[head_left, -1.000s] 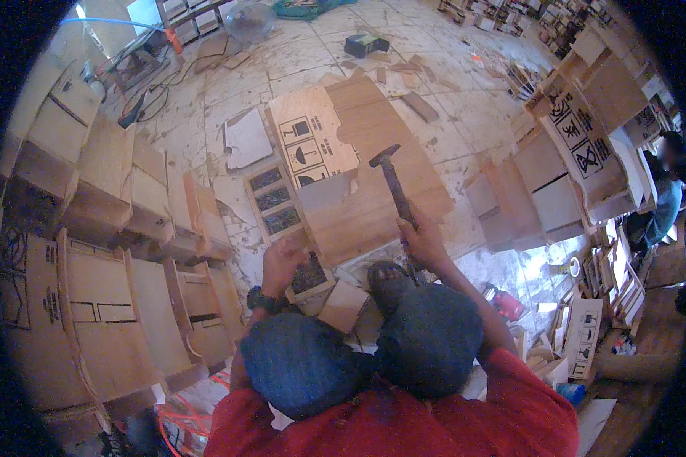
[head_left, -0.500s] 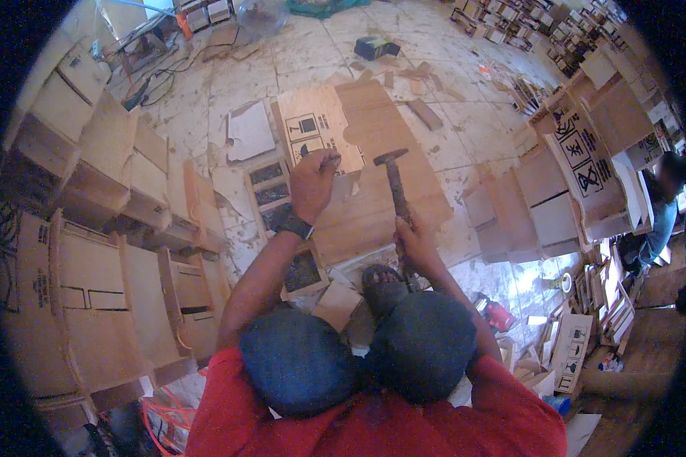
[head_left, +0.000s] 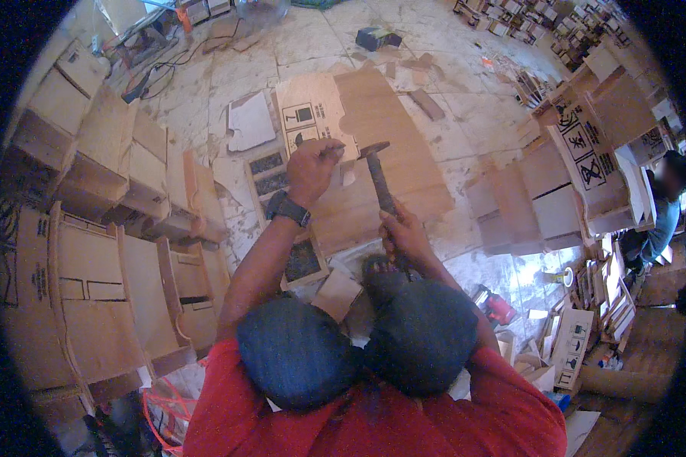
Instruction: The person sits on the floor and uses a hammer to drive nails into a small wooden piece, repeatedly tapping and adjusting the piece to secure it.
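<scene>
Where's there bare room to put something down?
The flat brown wooden board is bare right of the dark-handled metal hammer. The pale, stained floor tiles have room between that board and the stacked brown wooden boxes on the right. It's crowded at lower right, with thin pale wooden pieces.

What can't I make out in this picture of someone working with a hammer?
Head view: anything between the left hand's fingertips is too small and blurred to tell.
Head view: part of the hammer handle is hidden by the right hand.
Head view: part of the wooden frame is hidden by the left forearm.
Head view: the clear round thing is cut off by the top edge.
</scene>
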Tool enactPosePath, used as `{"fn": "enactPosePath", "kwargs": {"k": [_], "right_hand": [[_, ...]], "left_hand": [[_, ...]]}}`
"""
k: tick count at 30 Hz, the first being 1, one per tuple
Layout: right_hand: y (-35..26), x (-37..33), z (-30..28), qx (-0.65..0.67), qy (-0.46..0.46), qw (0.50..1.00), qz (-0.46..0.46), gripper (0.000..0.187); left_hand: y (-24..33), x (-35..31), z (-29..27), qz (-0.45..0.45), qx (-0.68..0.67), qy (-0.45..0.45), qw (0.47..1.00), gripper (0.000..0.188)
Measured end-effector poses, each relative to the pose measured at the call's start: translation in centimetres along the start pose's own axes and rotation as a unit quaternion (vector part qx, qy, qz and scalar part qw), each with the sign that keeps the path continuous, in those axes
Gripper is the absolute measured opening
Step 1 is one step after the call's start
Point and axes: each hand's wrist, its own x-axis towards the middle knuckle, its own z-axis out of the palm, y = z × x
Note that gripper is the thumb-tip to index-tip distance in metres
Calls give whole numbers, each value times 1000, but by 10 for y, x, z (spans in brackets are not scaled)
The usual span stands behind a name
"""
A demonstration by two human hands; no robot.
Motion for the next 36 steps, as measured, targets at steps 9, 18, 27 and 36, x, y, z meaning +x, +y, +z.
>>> {"fn": "enactPosePath", "kwargs": {"k": [9,18,27,36], "right_hand": [[-4,-6,2,-21,10,1000,-16,51],[6,3,-7,-42,5,999,-24,54],[2,2,-8,-265,122,948,-124,56],[-53,-39,-3,-494,62,840,-215,56]], "left_hand": [[-21,6,-2,139,50,2,989,14],[-22,5,2,135,61,10,989,13],[-13,-2,10,200,100,55,973,10],[-16,-1,10,176,74,47,981,15]]}}
